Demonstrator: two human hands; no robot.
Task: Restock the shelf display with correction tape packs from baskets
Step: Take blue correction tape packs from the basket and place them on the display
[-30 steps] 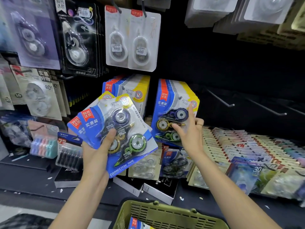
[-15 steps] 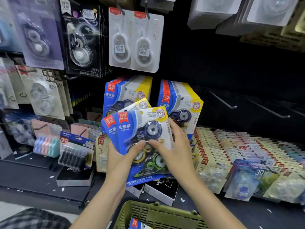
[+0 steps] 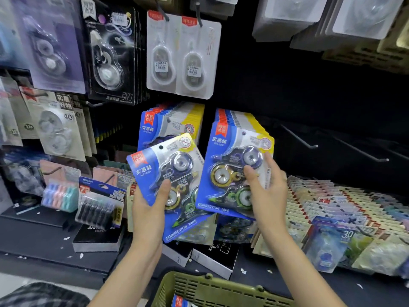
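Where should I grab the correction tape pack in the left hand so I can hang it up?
Pinch the correction tape pack by its lower card edge, coming from below like the left hand does. The hang hole sits at its top, so that end stays free.

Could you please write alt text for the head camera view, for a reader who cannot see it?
A person's left hand and right hand each grip a blue correction tape pack before two full hanging rows of the same packs. A green basket sits below.

basket (image 3: 221, 286) cut off below, upper-left hanging packs (image 3: 47, 47) blurred
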